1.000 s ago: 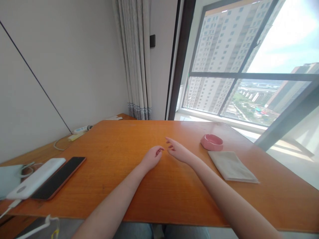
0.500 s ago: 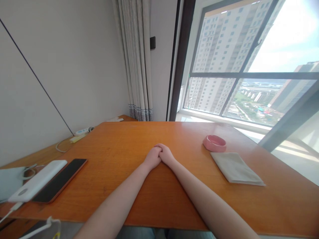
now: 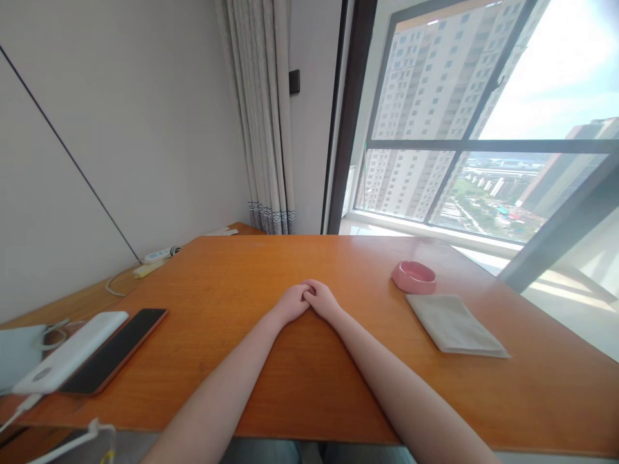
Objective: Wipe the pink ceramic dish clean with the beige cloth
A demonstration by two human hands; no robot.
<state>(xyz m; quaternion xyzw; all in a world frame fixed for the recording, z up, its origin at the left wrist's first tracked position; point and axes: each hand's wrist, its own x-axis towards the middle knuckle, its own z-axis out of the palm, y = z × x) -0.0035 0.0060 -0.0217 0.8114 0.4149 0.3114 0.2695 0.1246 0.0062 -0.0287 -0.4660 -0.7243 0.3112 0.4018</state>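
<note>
While hands (image 3: 293, 303) clasp, cloth's (image 3: 455, 324) length slanting near-right

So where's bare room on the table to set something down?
Bare tabletop lies between phone and left hand, and between right hand and pink bowl. Crowded: near left, phone beside white power bank; right, bowl by folded cloth.

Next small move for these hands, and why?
Probably ease them apart: the left hand and right hand are clasped together, so neither looks free to handle anything else, while the pink bowl and folded cloth lie untouched off to the right.
</note>
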